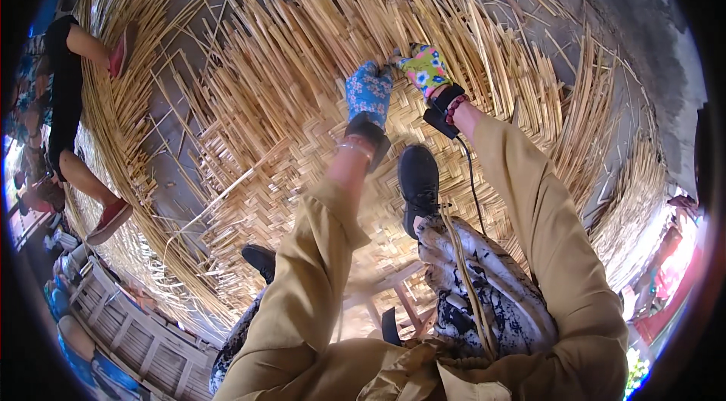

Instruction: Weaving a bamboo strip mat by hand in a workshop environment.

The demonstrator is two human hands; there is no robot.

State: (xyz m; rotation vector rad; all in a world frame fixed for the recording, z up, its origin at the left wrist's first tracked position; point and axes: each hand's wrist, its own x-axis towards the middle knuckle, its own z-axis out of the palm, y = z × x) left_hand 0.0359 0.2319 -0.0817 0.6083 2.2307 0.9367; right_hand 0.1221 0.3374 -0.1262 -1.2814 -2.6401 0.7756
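Note:
A large mat (318, 151) of flat, straw-coloured split-reed strips lies on the floor before me, its middle woven in a zigzag pattern. Loose strip ends (325, 23) fan out from its far edge. Where weave meets loose strips, my left hand (369, 89), in a blue flowered glove, is closed on a reed strip. Close beside it on the right, my right hand (425, 69), in a yellow-green flowered glove, also grips a reed strip with bent fingers. The fingertips of both hands are partly hidden among the strips.
My black shoe (419, 181) rests on the weave. Another person's leg with a red shoe (110, 221) is at the left, next to a long heap of loose reeds (121, 121). A wooden slatted piece (144, 333) lies lower left; a grey wall (658, 45) rises at right.

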